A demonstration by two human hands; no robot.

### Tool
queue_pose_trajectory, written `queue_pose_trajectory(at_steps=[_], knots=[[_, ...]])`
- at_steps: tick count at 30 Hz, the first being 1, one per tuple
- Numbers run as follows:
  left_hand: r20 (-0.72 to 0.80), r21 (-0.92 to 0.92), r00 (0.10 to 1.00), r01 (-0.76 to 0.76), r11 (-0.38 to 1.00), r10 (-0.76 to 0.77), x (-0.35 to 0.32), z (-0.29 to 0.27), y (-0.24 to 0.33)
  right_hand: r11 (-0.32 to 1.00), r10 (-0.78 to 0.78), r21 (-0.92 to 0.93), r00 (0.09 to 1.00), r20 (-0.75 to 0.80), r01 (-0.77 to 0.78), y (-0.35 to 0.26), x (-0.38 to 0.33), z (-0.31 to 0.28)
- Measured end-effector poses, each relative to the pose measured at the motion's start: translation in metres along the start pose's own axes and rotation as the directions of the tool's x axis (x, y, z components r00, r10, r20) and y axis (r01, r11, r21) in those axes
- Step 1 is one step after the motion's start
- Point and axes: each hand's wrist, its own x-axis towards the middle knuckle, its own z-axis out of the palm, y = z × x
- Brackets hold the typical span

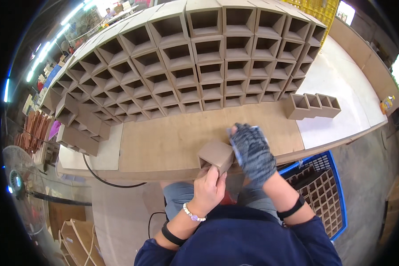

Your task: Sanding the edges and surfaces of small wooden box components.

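A brown box (pixel 216 153) sits at the near edge of a wooden table (pixel 164 133), tilted between a seated worker's two hands. At far left, a fan (pixel 17 181) stands near a pile of reddish wood strips (pixel 31 133). A smaller stack (pixel 88 122) of boxes rests on the table's left end, above a looping black cable (pixel 106 181). Across the back rises a curved wall of open-fronted boxes (pixel 208 63). At center, the bare left hand (pixel 208 188), a beaded bracelet (pixel 193 216) at its wrist, grips the box by its near edge. Just right of the box, the right hand (pixel 255 153), in a gray glove, is curled; whether the pale blue strip (pixel 237 155) along its inner side is something held cannot be told. Below the table, a blue crate (pixel 342 208) contains more brown pieces (pixel 323 195). Farther right, a short row of boxes (pixel 299 114) stands beside a white sheet (pixel 332 126), partly over it.
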Motion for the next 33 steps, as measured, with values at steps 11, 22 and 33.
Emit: queue_pose_trajectory(at_steps=[11,22,33], knots=[[0.117,-0.438,0.944,0.327,0.838,-0.308,-0.01,-0.005,0.004,0.998,0.039,0.05,0.992,0.117,-0.045,0.026,-0.005,0.01],[0.024,-0.277,0.963,0.263,0.924,-0.267,0.002,-0.018,0.005,0.944,0.039,0.328,0.989,-0.145,0.01,0.018,0.006,-0.038],[-0.02,-0.03,0.997,0.075,0.997,-0.075,-0.003,-0.002,0.003,0.978,0.085,0.143,0.921,0.381,-0.15,0.002,0.023,-0.014]])
